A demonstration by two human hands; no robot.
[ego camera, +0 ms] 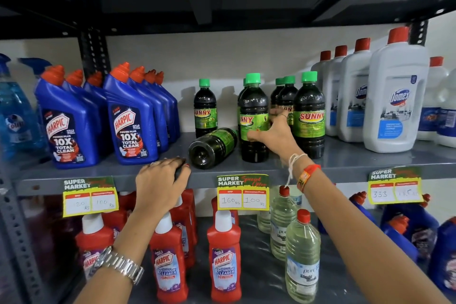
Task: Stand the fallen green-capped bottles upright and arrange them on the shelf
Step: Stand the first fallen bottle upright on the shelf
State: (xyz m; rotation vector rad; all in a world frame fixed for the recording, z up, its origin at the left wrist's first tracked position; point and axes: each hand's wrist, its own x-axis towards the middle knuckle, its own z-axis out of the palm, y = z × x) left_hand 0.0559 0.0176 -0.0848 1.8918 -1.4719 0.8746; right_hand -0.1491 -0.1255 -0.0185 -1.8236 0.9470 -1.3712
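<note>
Green-capped bottles (309,116) stand clustered in the middle of the grey shelf (345,155), between the blue Harpic bottles (130,121) and the white Domex bottles (394,96). Each one is clear plastic filled nearly to the neck with a very dark liquid, and wears a green SUNNY label. I count several upright: one alone toward the back left (204,108), a front one (253,118) and the rest grouped to its right, some half hidden behind others. One bottle (212,147) lies on its side near the shelf's front edge, its dark base turned toward me and its cap end pointing back, hidden behind the front upright bottle.

My right hand (274,134) reaches in and wraps the label of that front upright bottle, thumb across the front of the label, fingers curling round its right side; the grip looks closed on it. The bottle stands on the shelf, just beside the fallen one.

My left hand (161,180) rests palm down on the shelf's front lip, fingers spread loosely, holding nothing, its fingertips close to the fallen bottle's base; I cannot tell whether they touch it.

On the lower shelf stand red Harpic bottles (223,259) with white caps, and clear bottles (302,256) of pale liquid with red caps.
</note>
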